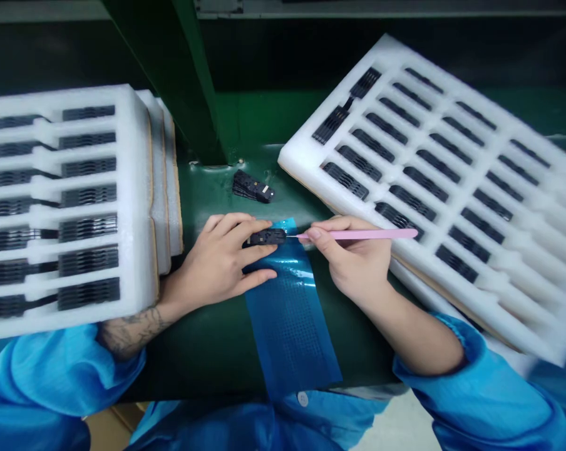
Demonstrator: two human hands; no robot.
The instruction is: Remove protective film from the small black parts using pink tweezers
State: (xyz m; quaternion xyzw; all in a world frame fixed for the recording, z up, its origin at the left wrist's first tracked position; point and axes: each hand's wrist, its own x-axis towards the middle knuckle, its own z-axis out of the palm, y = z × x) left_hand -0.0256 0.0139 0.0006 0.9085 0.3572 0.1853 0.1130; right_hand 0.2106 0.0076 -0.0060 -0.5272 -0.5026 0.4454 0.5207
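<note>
My left hand [226, 254] holds a small dark plastic part [268, 237] between its fingers, over the upper end of a blue film sheet [295, 319]. The sheet carries rows of tiny marks. In my right hand [353, 254] is a slim pink-handled tool [372, 234], gripped like a pen. Its thin metal tip touches or nearly touches the right end of the dark part; I cannot tell which. Just behind my left hand lies a small fanned stack of similar black parts [253, 186] on the green bench top [203, 351].
On the left stands a pile of white foam trays [135, 200] with black parts in their slots. Another white foam tray [306, 134] lies tilted at the right, some slots filled, with something stacked beneath it. A green metal post [189, 81] rises behind the bench.
</note>
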